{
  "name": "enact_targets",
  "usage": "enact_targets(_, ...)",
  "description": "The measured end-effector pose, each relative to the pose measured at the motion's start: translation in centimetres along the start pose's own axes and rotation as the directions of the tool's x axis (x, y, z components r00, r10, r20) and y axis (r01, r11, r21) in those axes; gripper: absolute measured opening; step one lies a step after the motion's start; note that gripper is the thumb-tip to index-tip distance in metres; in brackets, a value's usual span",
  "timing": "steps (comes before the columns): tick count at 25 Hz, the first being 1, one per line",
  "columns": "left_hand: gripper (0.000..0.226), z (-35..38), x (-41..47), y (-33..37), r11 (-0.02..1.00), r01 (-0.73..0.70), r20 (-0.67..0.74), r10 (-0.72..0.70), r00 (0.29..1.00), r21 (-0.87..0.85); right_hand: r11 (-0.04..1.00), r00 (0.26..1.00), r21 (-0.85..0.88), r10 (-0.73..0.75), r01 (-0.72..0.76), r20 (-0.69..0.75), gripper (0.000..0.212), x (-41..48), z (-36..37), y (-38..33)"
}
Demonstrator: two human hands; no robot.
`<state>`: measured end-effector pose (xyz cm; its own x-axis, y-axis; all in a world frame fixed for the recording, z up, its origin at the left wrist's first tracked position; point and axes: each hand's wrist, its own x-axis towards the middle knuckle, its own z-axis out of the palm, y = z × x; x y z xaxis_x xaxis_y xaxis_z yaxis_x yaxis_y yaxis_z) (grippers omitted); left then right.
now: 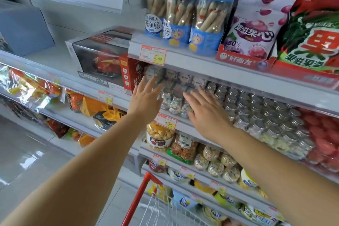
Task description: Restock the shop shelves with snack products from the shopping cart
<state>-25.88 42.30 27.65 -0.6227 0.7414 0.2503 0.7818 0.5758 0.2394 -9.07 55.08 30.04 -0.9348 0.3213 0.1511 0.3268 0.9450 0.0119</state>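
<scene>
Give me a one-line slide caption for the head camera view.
Left hand and right hand, both open, reach toward rows of silver-capped jars above the shopping cart.

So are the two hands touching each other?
Apart. The head view shows the left hand and the right hand spread open, with small silver-lidded jars visible in the gap between them.

A shop: price tags (153,54) front snack-stocked shelves (220,68).
</scene>
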Motion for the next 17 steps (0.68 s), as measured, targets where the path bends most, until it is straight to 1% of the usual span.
enact_targets(2,0.057,-0.3,1.8,-1.0,0.999,-0.036,0.037,0.035,0.999,0.016,0.994,1.0,0.113,-0.002,0.002,0.001,0.057,2.5,-0.1,-0.3)
enact_targets(4,0.056,-0.4,3.6,-2.0,0.995,-0.099,0.089,0.095,0.991,0.034,0.982,0.998,0.186,0.007,-0.017,0.055,0.059,4.7,-0.3,-0.1)
enact_targets(8,0.056,0.7,5.6,-3.4,0.99,-0.143,0.19,0.141,0.972,-0.006,0.988,0.976,0.139,0.035,-0.066,0.213,0.065,6.8,0.3,0.2)
enact_targets(11,0.054,1.4,5.7,-3.8,0.989,-0.134,0.177,0.144,0.974,-0.067,0.987,0.977,0.14,0.044,-0.074,0.207,0.059,7.8,1.2,0.1)
enact_targets(13,0.053,1.6,5.8,-4.2,0.987,-0.143,0.149,0.153,0.977,-0.074,0.988,0.981,0.14,0.033,-0.061,0.192,0.053,8.1,1.4,0.0)
enact_targets(17,0.053,1.7,5.9,-4.7,0.985,-0.143,0.161,0.158,0.974,-0.098,0.988,0.98,0.145,0.023,-0.053,0.199,0.055,8.2,1.7,-0.2)
